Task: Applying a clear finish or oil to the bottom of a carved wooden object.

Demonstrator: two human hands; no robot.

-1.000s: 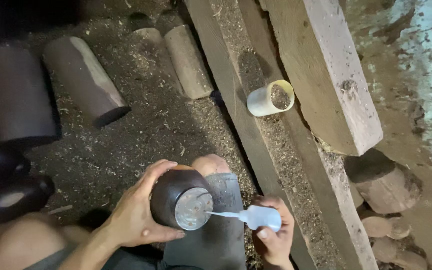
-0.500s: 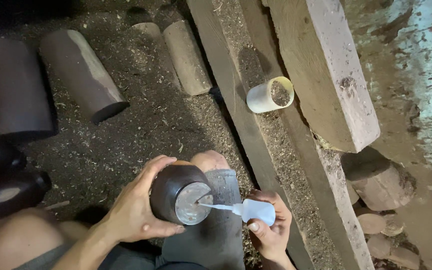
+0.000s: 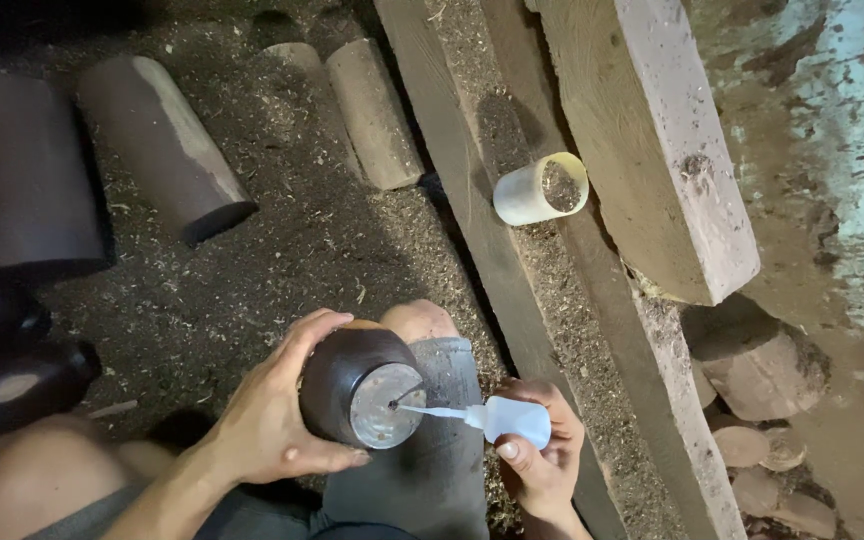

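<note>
Workshop floor, sawdust-strewn: timber, turned piece, glue bottle.

Thick wooden beam lies on long planks; cut logs left; pale cup holds sawdust. Left hand, fingers wrapped, grips dark round wooden vessel resting on knee. Right hand, closed around small white squeeze bottle, nozzle tip touching vessel's flat base.

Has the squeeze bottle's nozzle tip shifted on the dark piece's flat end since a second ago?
Yes. The nozzle tip moved left from the rim to the centre of the flat end.
</note>
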